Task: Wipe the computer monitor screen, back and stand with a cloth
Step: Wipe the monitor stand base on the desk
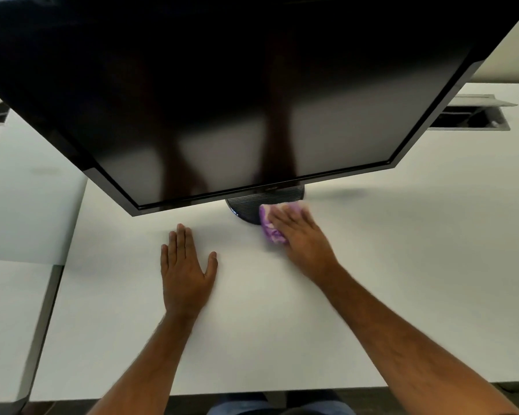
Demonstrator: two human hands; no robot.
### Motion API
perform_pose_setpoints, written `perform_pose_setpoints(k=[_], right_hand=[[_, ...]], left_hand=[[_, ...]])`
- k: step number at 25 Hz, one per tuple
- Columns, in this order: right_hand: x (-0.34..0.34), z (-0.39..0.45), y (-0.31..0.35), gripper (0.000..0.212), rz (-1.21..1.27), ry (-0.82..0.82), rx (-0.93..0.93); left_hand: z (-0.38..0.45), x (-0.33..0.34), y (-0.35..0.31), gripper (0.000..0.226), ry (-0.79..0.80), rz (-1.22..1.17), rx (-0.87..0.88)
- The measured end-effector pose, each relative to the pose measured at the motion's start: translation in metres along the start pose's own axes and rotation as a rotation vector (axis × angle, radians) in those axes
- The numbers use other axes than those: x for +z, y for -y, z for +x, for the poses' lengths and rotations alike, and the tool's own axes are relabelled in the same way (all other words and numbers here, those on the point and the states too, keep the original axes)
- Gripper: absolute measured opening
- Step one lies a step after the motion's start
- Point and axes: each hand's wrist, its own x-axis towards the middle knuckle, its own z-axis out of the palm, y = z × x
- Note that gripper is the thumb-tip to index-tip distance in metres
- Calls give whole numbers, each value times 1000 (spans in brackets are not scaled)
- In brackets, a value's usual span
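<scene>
right hand [297, 235] lies flat, fingers straight, pressing the purple-and-white cloth [268, 228] onto the near right edge of the ribbed black monitor base [244, 209], just under the glossy dark monitor [222, 100]. that cloth looks soft, light and limp, so it'll likely bunch unless pinned under the whole palm or pinched at a fold. left hand [186, 265] rests spread open on the smooth white counter [402, 265], holding nothing.

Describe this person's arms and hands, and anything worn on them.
The left hand and right hand are bare: no gloves, rings, watch or wristbands. No sleeve shows on either arm down to the picture's lower edge. Fine hair covers both forearms.
</scene>
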Motion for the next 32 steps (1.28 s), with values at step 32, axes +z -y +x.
perform_pose_setpoints(k=[32], right_hand=[[-57, 19, 17, 25, 718, -144, 722]], left_hand=[[-1, -3, -1, 83, 10, -5, -5]])
